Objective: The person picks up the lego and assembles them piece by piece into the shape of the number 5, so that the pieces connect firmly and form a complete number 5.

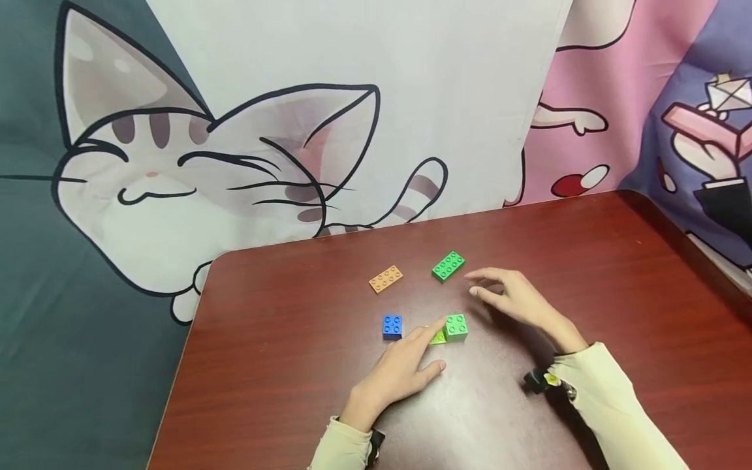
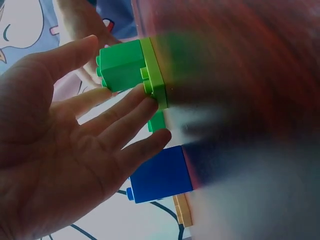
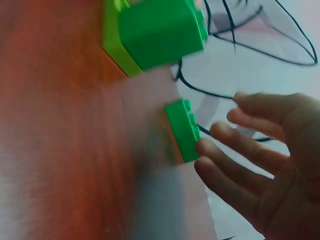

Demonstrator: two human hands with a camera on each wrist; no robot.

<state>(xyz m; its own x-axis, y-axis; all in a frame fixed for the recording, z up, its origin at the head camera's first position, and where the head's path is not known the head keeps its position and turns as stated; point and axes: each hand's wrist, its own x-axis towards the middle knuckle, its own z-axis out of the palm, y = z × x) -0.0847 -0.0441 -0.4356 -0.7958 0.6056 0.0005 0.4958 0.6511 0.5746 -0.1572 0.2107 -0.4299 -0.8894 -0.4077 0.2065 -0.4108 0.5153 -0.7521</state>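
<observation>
A square green brick (image 1: 456,328) sits on the right end of a flat lime-green brick (image 1: 437,337). My left hand (image 1: 399,365) has its fingers extended over the lime brick's left part and hides it in the head view. In the left wrist view its fingertips overlap the lime brick (image 2: 155,75); whether they touch is hard to tell. Left of these fingers stands a square blue brick (image 1: 392,327). My right hand (image 1: 517,300), fingers loosely bent and holding nothing, hovers to the right of a longer, flatter green brick (image 1: 448,266).
A flat orange-tan brick (image 1: 386,279) lies behind the blue one. All the bricks are on a dark red-brown table (image 1: 282,365). Along its far edge hangs a printed cloth (image 1: 470,85) with cartoon figures.
</observation>
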